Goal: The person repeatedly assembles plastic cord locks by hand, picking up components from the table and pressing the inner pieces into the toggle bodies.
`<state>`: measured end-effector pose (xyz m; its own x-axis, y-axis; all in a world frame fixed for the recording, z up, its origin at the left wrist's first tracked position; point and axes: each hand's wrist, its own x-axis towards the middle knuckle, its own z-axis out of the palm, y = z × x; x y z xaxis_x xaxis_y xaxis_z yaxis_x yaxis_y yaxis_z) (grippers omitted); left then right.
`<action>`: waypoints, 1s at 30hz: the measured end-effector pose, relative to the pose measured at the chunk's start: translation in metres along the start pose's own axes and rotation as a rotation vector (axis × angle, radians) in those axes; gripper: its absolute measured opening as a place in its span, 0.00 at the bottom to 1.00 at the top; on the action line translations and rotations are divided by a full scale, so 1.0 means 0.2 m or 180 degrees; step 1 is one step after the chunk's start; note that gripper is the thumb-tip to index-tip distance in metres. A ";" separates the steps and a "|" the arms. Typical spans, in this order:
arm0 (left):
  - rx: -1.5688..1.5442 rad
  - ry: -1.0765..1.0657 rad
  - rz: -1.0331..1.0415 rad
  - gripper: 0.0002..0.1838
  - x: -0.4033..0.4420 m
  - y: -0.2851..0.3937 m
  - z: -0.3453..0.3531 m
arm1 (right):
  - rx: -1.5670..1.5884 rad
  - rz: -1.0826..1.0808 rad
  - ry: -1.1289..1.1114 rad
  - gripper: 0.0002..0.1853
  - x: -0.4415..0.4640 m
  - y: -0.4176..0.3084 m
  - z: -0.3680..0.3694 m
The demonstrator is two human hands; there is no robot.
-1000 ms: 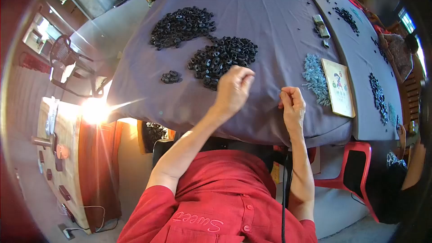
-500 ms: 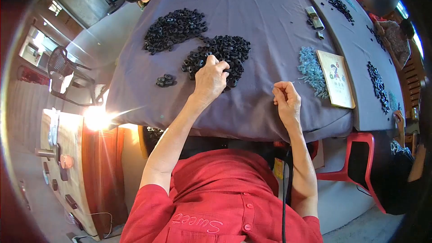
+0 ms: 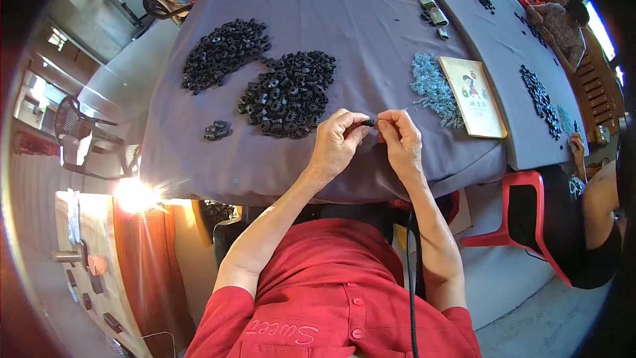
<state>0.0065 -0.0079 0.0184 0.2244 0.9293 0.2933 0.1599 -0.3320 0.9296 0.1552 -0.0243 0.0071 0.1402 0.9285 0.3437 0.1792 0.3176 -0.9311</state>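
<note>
My left hand (image 3: 336, 140) pinches a small black plastic piece (image 3: 368, 122) above the table's near edge. Close beside it is my right hand (image 3: 401, 138), thumb and fingers pressed together at the piece's other end. Whatever sits between the right fingertips is too small to make out. A large heap of small black plastic pieces (image 3: 289, 96) lies left of my hands, with a second black heap (image 3: 226, 53) beyond it. A few black pieces (image 3: 216, 130) sit apart at the left. Right of my hands spreads a pile of small pale-blue pieces (image 3: 434, 89).
A booklet (image 3: 472, 96) lies against the pale-blue pile on the grey cloth-covered table (image 3: 358, 33). Farther back is a folded packet (image 3: 432, 10). Other people sit at the far left and along the right. A red-framed chair (image 3: 507, 225) stands at the right.
My left hand has left the near black heap and moved right with a black piece in its fingers. It now meets my right hand. The whole view has shifted slightly.
</note>
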 end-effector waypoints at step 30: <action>-0.1945 0.0300 -0.0817 0.08 0.01 -0.09 -0.03 | -0.0005 -0.0307 -0.0015 0.05 -0.01 0.00 0.03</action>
<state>-0.0014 0.0006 0.0032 0.1625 0.9860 0.0383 -0.3824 0.0271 0.9236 0.1503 -0.0243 0.0054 0.1176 0.8946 0.4311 0.1931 0.4052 -0.8936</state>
